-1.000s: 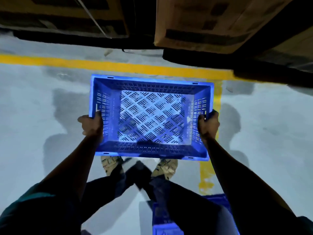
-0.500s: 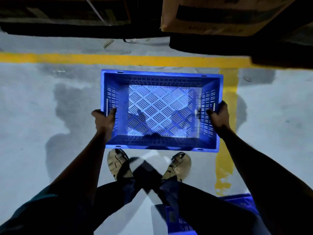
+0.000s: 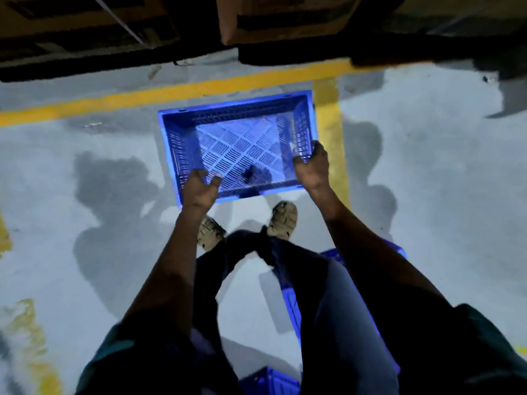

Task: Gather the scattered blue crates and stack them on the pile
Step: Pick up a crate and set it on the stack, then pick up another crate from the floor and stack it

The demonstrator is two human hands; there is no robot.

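Observation:
A blue slotted crate point(image 3: 236, 143) hangs open side up over the grey floor in front of my feet, skewed so its right end points away. My left hand point(image 3: 201, 189) grips the rim at its near left corner, fingers curled over into the inside. At the near end of the right wall, my right hand point(image 3: 312, 166) grips the rim. More blue crates show behind my legs: one point(image 3: 288, 297) at lower right and another point(image 3: 268, 380) at the bottom edge, both mostly hidden.
Yellow floor lines point(image 3: 171, 94) run across behind the crate and down its right side point(image 3: 330, 138). Cardboard boxes point(image 3: 285, 18) on dark pallets stand along the top. My sandalled feet point(image 3: 282, 220) are just below the crate.
The crate has swung further out and turned askew. My left hand has slid from the left wall to the near left corner. The right hand keeps its grip on the right wall.

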